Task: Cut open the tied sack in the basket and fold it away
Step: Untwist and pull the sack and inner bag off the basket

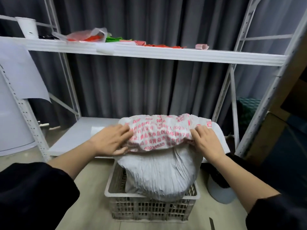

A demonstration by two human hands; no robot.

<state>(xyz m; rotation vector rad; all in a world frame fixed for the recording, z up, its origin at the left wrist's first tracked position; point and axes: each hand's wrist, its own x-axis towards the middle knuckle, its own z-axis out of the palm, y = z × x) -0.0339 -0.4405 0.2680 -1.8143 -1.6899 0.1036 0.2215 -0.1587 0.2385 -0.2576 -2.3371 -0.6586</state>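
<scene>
Because the basket (pixel 152 208) sits nearest me on the floor, straight ahead between my forearms, I start there: a pale slatted crate with a bulging white sack (pixel 159 176) filling it and rising well above its rim. The sack's upper part, printed in red characters, is spread across its top and runs left to right, so its long axis lies crosswise to my reach. My left hand (pixel 111 140) lies on the left end of that printed band, fingers (pixel 123 130) extended and fairly flat, thumb tucked under the edge; it seems to press and pinch the cloth more than clench it. My right hand (pixel 206 141) is on the right end, fingers curled over the fabric in a loose hold. Both hands are about equally near, one at each end, so I judge the coming fold should bring the ends toward the middle or roll the band away from me. I see no tie or knot from here. Beyond the sack lies a low white shelf (pixel 79 135), then grey curtain (pixel 149 87), and higher up a shelf scattered with red and green scraps (pixel 114 39).
</scene>
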